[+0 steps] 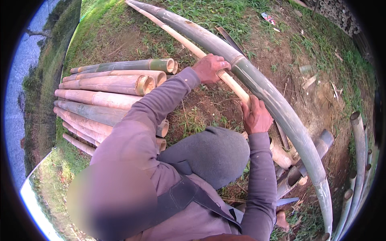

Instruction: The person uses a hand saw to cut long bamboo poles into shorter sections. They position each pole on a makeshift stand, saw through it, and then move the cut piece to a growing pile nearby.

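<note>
A long green-grey bamboo pole (257, 78) runs diagonally from the top to the lower right. Along its near side lies a slender pale stick (189, 46), its near end by my right hand. My left hand (211, 68) is closed around this stick, midway along the bamboo. Closer to me, my right hand (256, 115) grips the stick's end, fingers on top and beside the bamboo. Whether the right fingertips also touch the bamboo is hard to tell.
Cut bamboo lengths (106, 83) are stacked at the left. Shorter bamboo pieces (295, 172) lie beneath the pole at lower right, near a bluish flat blade-like piece (287, 201). Upright bamboo poles (358, 140) stand at far right. More bamboo (337, 14) is piled at the top right.
</note>
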`<state>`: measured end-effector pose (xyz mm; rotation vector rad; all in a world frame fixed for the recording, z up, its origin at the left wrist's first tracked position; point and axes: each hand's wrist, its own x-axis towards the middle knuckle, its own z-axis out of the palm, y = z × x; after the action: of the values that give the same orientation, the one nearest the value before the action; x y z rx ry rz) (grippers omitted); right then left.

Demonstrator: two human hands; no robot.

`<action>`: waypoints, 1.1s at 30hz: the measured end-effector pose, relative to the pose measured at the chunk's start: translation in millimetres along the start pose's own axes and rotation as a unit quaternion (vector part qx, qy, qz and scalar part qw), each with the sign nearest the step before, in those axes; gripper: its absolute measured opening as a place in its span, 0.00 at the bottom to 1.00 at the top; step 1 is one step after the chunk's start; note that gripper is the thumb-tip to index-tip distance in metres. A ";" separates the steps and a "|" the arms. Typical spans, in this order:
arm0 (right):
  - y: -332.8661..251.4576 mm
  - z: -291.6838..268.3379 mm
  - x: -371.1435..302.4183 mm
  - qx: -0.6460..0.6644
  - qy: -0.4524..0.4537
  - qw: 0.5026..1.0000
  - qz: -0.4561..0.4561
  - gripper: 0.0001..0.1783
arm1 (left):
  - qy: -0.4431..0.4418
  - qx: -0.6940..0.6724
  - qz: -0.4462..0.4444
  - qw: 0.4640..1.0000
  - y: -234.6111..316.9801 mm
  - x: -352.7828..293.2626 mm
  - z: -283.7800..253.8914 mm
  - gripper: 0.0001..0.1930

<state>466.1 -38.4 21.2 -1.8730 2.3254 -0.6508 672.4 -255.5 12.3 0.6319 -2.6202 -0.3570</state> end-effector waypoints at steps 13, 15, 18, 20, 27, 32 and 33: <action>32.4 -52.1 -38.7 -0.050 0.221 0.974 0.019 0.30 | 0.073 0.039 0.091 0.992 4.8 30.5 15.4 0.23; 56.8 -67.1 -107.7 -0.060 0.267 0.960 0.066 0.29 | 0.084 0.057 0.081 0.992 10.6 33.5 19.5 0.23; 119.0 -68.7 -237.0 -0.109 0.317 0.914 0.226 0.27 | 0.067 0.069 0.076 0.992 19.6 33.3 14.6 0.24; 158.5 -67.9 -325.3 -0.164 0.310 0.845 0.404 0.29 | 0.059 0.071 0.068 0.993 14.9 25.6 14.7 0.24; 238.6 -56.4 -509.0 0.030 -0.007 0.685 0.728 0.30 | 0.039 0.061 0.063 0.995 14.7 29.9 23.4 0.23; 254.2 -42.2 -490.3 -0.001 -0.124 0.686 0.717 0.36 | 0.047 0.104 0.073 0.991 9.8 32.3 25.5 0.22; 254.4 -43.3 -480.1 -0.007 -0.141 0.667 0.731 0.38 | 0.045 0.116 0.061 0.990 7.8 30.3 24.2 0.22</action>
<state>338.1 469.7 -129.1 0.3129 2.5394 -0.0502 633.9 -259.8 3.8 0.5445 -2.6174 0.0139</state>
